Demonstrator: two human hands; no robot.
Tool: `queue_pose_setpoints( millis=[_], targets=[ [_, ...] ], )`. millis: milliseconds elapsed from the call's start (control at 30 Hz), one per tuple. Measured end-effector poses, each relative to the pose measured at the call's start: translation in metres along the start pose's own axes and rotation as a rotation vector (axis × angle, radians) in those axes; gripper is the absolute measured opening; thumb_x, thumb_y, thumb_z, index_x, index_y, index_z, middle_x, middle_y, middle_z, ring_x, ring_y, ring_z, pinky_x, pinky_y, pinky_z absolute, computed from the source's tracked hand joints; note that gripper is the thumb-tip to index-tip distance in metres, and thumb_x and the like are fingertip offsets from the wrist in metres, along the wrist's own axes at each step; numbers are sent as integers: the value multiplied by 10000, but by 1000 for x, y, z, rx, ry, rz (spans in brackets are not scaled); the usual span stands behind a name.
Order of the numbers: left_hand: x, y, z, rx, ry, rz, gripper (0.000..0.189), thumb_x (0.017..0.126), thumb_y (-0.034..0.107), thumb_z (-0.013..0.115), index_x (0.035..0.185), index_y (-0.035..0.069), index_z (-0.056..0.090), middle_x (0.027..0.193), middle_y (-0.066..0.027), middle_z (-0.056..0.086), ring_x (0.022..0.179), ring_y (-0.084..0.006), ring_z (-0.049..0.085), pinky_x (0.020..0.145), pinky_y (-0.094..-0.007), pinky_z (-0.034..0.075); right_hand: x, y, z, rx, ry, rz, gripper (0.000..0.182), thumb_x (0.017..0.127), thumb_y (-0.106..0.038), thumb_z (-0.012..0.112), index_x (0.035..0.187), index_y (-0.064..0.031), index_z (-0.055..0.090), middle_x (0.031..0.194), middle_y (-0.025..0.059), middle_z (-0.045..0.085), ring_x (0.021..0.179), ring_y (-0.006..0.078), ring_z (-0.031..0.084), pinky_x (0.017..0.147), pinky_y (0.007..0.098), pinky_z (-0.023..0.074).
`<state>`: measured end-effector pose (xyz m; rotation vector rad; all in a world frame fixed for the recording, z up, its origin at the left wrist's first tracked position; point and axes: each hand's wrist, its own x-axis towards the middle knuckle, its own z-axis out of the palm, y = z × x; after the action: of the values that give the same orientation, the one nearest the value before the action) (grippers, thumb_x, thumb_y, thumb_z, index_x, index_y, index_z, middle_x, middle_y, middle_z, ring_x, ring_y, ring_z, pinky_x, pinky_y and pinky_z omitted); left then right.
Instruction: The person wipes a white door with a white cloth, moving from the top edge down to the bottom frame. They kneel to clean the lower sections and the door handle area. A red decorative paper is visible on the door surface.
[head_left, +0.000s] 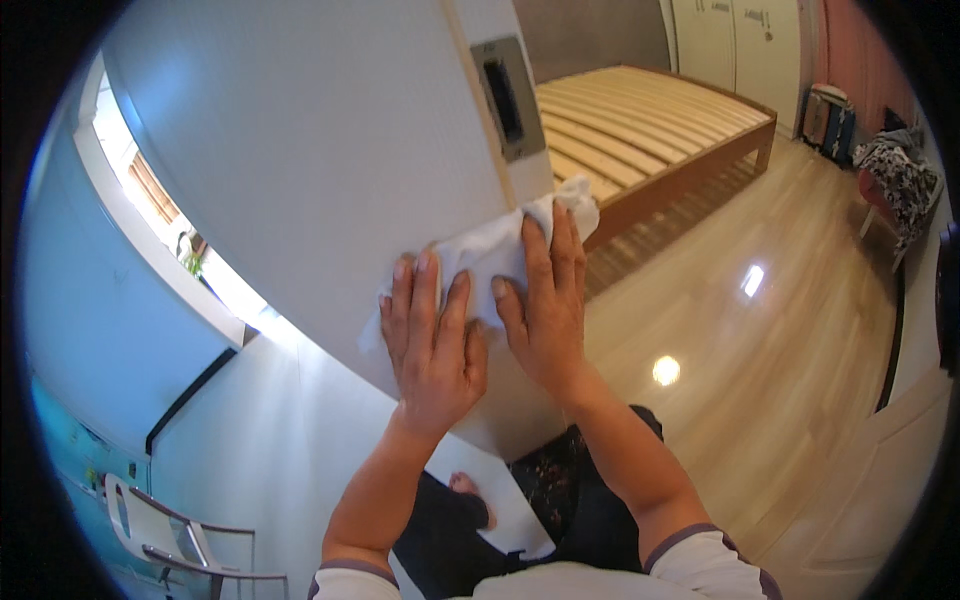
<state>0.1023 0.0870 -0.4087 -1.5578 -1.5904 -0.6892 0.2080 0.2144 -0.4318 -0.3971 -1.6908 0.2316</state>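
A white cloth lies spread against the pale door frame, below a metal strike plate with a dark slot. My left hand presses flat on the cloth's left part, fingers pointing up. On the right part rests my right hand, its fingers over the cloth near the frame's edge and its thumb turned toward my left hand. One end of the cloth sticks out past that edge. Both palms hide the lower portion of the cloth.
Beyond the frame stands a slatted wooden bed base on a glossy wood-look floor. A clothes-draped chair, a suitcase and a white wardrobe are farther right. At lower left is a white chair. A dark threshold crosses by my legs.
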Motion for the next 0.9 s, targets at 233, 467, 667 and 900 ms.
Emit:
queue_pose_setpoints(
  millis=[233,467,667,900],
  targets=[
    [-85,8,51,27,-136,50,575,905,136,591,1472,48,555,1630,-213,367,1535,-431,281,1236,-592,122,-101,25,19,-1,-78,211,745,950,-147,645,1587,-10,284,1629,353,182,1478,560,242,1205,584,246],
    [-211,40,96,-267,-509,-126,560,927,107,539,1481,24,531,1674,-105,334,1560,-290,277,1258,-481,163,-239,34,43,39,-224,564,830,900,-20,646,1599,8,198,1625,378,146,1470,583,225,1206,566,255],
    [-237,54,103,-286,-515,-185,641,835,35,636,1459,-19,499,1683,-159,265,1552,-361,251,1248,-556,219,-259,41,42,10,-209,617,721,872,55,581,1541,52,314,1490,306,373,1377,484,388,1154,509,339],
    [-237,57,62,-225,-301,-470,511,829,28,636,1336,-23,598,1563,-170,408,1368,-423,438,1142,-553,354,-238,10,24,-32,-274,454,641,916,19,615,1519,13,396,1424,311,428,1318,484,438,1130,495,361]
  ],
)
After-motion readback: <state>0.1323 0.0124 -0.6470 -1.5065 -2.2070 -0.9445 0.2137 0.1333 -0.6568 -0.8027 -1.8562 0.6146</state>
